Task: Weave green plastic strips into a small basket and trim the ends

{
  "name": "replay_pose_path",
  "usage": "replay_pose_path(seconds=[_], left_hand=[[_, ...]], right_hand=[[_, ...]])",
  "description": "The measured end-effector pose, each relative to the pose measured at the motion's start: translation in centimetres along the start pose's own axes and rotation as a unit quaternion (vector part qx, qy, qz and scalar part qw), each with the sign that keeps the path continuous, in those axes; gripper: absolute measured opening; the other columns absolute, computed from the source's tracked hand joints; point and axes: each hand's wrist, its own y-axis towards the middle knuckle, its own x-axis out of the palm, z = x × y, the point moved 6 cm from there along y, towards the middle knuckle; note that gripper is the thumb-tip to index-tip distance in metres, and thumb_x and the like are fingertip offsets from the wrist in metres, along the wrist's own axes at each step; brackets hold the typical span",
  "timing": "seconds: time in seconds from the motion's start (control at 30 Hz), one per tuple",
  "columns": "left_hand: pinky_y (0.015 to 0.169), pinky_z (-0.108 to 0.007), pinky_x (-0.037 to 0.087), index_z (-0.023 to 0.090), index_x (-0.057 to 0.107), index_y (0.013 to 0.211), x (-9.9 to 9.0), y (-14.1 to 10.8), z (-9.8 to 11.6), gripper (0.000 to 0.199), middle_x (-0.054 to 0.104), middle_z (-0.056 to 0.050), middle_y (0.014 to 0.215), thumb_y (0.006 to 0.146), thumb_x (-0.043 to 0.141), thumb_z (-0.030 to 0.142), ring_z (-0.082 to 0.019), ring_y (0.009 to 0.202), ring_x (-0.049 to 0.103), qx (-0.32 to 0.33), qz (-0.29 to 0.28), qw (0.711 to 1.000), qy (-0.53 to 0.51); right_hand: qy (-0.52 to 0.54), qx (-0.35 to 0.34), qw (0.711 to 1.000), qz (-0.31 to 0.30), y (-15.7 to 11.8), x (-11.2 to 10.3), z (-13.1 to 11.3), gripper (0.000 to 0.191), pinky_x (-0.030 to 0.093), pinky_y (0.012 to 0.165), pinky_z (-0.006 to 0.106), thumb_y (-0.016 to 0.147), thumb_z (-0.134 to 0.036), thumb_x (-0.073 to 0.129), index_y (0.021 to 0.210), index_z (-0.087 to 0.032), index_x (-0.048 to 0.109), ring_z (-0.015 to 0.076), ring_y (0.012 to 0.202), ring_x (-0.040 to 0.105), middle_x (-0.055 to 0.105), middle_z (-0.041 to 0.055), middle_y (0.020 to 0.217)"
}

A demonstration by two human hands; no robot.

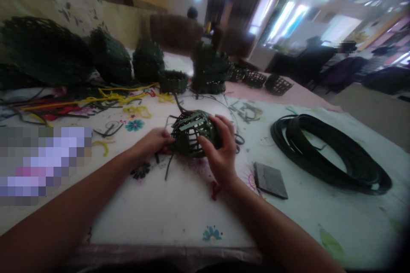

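A small dark green woven basket (pixel 192 130) is held just above the flowered tablecloth (pixel 153 217), with loose strips sticking out around it. At its left edge, my left hand (pixel 156 140) pinches the rim or a strip, fingers closed. My right hand (pixel 222 147) is wrapped round its right side, the thumb on the near side and the fingers over the far side. Lighter green strips cross the open weave. What lies inside the basket is hidden.
Right of the hands lie a grey square block (pixel 270 180) and a large coil of dark strip (pixel 333 153). Finished-looking baskets (pixel 110 57) line the back. Yellow strips (pixel 118 96) and scraps lie at the left. Scissor handles (pixel 239 138) show beside my right hand.
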Motion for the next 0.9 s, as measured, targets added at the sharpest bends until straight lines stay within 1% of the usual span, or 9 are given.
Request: replay_pose_path(seconds=[0.1,0.23,0.33,0.4,0.57,0.73,0.83,0.9], left_hand=[[0.062,-0.031,0.062,0.017,0.052,0.069,0.00,-0.04,0.07,0.021,0.049,0.007,0.050,0.084,0.066,0.011,-0.007,0.041,0.046,-0.005,-0.020,1.000,-0.011],[0.064,-0.031,0.061,0.014,0.060,0.073,0.06,0.16,0.02,0.012,0.052,0.006,0.052,0.081,0.070,0.014,-0.007,0.043,0.047,-0.012,-0.062,0.998,-0.019],[0.060,-0.028,0.059,0.015,0.059,0.068,0.05,0.34,-0.20,0.017,0.052,0.004,0.050,0.082,0.069,0.018,-0.008,0.043,0.048,-0.022,-0.083,0.996,-0.010],[0.057,-0.027,0.057,0.015,0.058,0.065,-0.01,0.37,-0.29,0.021,0.051,0.004,0.048,0.083,0.067,0.018,-0.009,0.043,0.049,-0.025,-0.081,0.996,0.000],[0.056,-0.025,0.055,0.014,0.063,0.072,0.24,0.05,-0.06,0.010,0.052,0.004,0.050,0.082,0.064,0.012,-0.008,0.044,0.047,-0.016,-0.071,0.997,0.004],[0.058,-0.029,0.057,0.016,0.058,0.068,0.49,-0.14,-0.05,0.014,0.050,0.006,0.051,0.081,0.063,0.011,-0.007,0.041,0.044,-0.013,-0.056,0.998,0.006],[0.058,-0.028,0.057,0.016,0.059,0.071,0.44,-0.17,-0.03,0.010,0.053,0.005,0.054,0.077,0.065,0.011,-0.008,0.044,0.048,-0.005,-0.060,0.998,0.006],[0.057,-0.027,0.056,0.017,0.061,0.075,0.33,-0.17,0.05,0.007,0.054,0.004,0.056,0.076,0.067,0.013,-0.009,0.046,0.051,0.003,-0.074,0.997,0.009]], right_hand=[[0.002,0.007,1.000,0.000,0.00,-0.08,0.13,0.041,0.040,0.116,0.053,0.087,-0.033,0.070,0.126,-0.031,0.061,0.0269,0.130,0.051,0.055,0.0078,0.134],[0.009,0.011,1.000,0.001,0.01,-0.22,0.25,0.041,0.040,0.116,0.053,0.087,-0.034,0.070,0.126,-0.030,0.061,0.0268,0.130,0.052,0.056,0.0081,0.133],[0.007,0.011,1.000,0.002,0.03,-0.28,0.28,0.041,0.040,0.115,0.054,0.086,-0.035,0.069,0.126,-0.030,0.061,0.0269,0.130,0.052,0.056,0.0076,0.133],[0.005,0.010,1.000,-0.001,0.06,-0.26,0.31,0.042,0.041,0.114,0.054,0.086,-0.036,0.069,0.126,-0.030,0.061,0.0270,0.130,0.052,0.056,0.0078,0.133],[0.005,0.007,1.000,-0.006,0.14,-0.26,0.40,0.042,0.041,0.114,0.053,0.086,-0.036,0.069,0.127,-0.030,0.060,0.0266,0.130,0.052,0.056,0.0079,0.133],[0.003,0.001,1.000,-0.016,0.20,-0.23,0.37,0.043,0.040,0.115,0.053,0.087,-0.036,0.069,0.128,-0.031,0.059,0.0271,0.132,0.051,0.054,0.0080,0.135],[0.005,0.004,1.000,-0.018,0.25,-0.22,0.54,0.043,0.040,0.115,0.053,0.087,-0.036,0.068,0.128,-0.031,0.059,0.0275,0.132,0.051,0.054,0.0084,0.135],[0.006,0.005,1.000,-0.014,0.30,-0.29,0.72,0.043,0.040,0.116,0.054,0.087,-0.038,0.068,0.128,-0.031,0.059,0.0278,0.132,0.051,0.054,0.0086,0.135]])
